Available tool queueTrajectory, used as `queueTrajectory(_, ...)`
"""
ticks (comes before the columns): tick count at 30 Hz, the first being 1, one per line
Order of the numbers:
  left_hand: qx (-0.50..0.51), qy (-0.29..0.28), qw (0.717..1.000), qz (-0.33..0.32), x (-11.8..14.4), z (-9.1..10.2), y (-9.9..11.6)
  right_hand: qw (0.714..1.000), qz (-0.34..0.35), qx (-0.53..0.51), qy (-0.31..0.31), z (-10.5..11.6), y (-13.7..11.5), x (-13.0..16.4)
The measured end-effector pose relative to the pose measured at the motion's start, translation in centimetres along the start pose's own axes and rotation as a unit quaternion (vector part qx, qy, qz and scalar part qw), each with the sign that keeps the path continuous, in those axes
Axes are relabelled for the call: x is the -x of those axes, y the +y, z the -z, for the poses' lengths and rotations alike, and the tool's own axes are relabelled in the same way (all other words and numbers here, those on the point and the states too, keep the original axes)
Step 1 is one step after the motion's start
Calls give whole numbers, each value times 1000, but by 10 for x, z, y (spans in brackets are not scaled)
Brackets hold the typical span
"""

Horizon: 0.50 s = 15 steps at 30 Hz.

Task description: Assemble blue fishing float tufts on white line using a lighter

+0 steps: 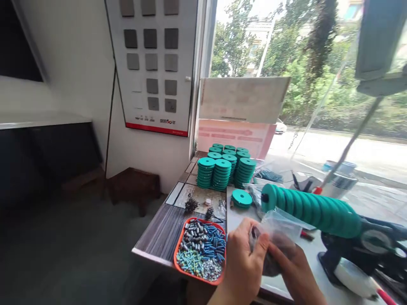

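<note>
My left hand (243,256) and my right hand (294,262) are both closed on a clear plastic bag (281,221) above the front edge of the table. Something dark lies inside the bag, largely hidden by my fingers. Just left of my left hand is an orange-rimmed tray (176,254) of small parts: grey metal cylinders (193,236), dark blue pieces (213,241), thin green-blue pieces (190,260) and small silvery bits (212,270). Behind the bag, a row of teal spools (314,209) sits lengthwise on a black device (365,241).
Several stacks of teal spools (221,173) stand at the back of the table, with a short stack (241,198) nearer. Dark tangled clumps (191,205) lie behind the tray. A cardboard sheet (243,99) leans by the window. A bucket (341,184) stands at back right.
</note>
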<state>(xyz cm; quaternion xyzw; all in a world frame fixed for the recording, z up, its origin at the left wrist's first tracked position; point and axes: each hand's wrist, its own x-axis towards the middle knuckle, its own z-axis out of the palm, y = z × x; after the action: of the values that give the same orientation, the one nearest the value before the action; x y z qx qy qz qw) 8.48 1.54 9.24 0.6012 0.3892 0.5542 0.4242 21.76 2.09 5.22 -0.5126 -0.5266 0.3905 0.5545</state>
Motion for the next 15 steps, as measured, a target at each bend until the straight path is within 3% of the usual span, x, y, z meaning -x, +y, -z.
queueTrajectory(2, -39, -36, 998, -35, -6, -12, -5, 998, 32, 19, 42, 7, 9, -4)
queueTrajectory(4, -14, -50, 998, -36, -11, -22, -16, 997, 48, 41, 54, 16, 12, -9)
queueTrajectory(9, 35, -41, 999, -11, -16, -28, -37, 998, 32, 17, -55, 36, -2, -15)
queueTrajectory(12, 19, -58, 998, -2, -13, -27, -42, 997, 18, -30, -64, 38, -11, -14)
queueTrajectory(15, -4, -17, 1000, -25, -10, -29, -47, 997, 25, -33, -72, 29, -14, -12)
